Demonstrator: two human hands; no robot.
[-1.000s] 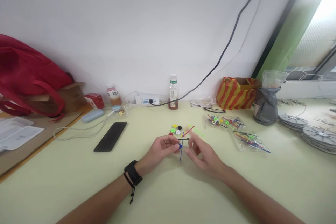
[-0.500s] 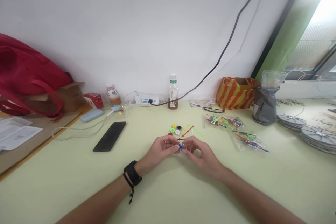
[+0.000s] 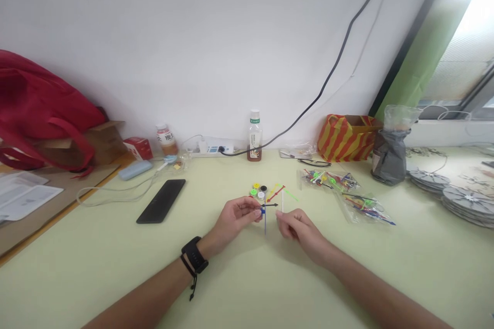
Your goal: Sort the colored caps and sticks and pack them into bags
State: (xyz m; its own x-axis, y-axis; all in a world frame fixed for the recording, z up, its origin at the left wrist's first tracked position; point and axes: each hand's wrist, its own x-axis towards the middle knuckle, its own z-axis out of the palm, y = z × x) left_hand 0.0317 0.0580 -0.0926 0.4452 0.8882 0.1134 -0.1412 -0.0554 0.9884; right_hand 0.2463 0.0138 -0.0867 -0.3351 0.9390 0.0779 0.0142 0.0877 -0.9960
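The blue piece [image 3: 263, 212], in front of the bottle [image 3: 254, 139], is pinched in the left hand [image 3: 240, 217], thumb against fingers. Front-right of the bottle, the right hand [image 3: 297, 227] curls by a white strip [image 3: 283, 199]; whether gripping it, I cannot tell. Coloured discs [image 3: 261, 195] lie nearer the bottle.

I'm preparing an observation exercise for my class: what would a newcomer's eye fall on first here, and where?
Probably the big, bright red fabric bag at the far left, then the thick black cable slanting down the white wall from the upper right. Near the centre, the bare left hand holds a small blue plastic-looking piece, with little round coloured discs just beyond on the pale green tabletop.
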